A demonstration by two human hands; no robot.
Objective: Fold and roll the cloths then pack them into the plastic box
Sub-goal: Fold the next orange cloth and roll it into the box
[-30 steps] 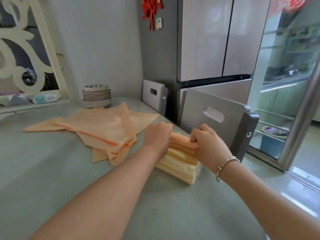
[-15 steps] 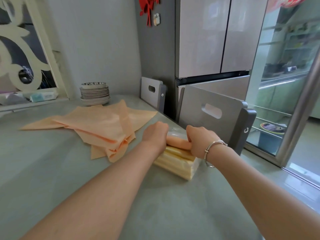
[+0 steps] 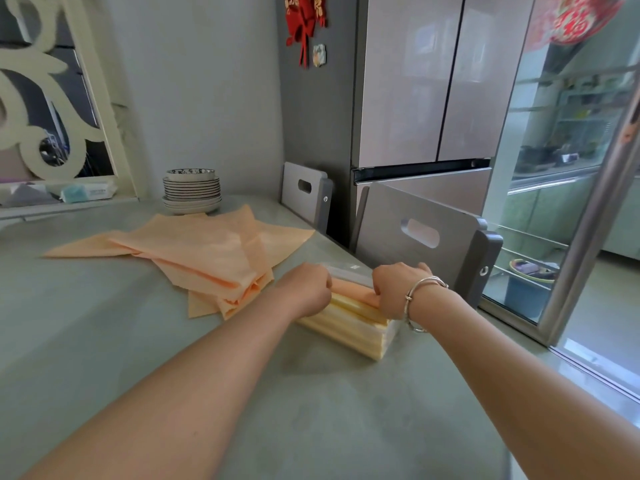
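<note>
Fingertips of both hands are hiding behind the knuckles, so the exact contact points are not showing. Left hand is sitting curled at the left end of the rolled peach-orange cloth, fingers clenched around that end as far as the view shows. Right hand, with a silver bangle on the wrist, is gripping the right end of the same roll, fingers bent over it. Roll is lying across the top of the clear plastic box, above a row of pale yellow rolled cloths already packed inside. Box walls are hard to make out; only the near corner and far rim are reading clearly. Box is resting on the grey-green countertop, just right of the loose pile of flat peach-orange cloths. Stack of white plates is standing behind the pile. Both forearms are running out of frame at the bottom.
</note>
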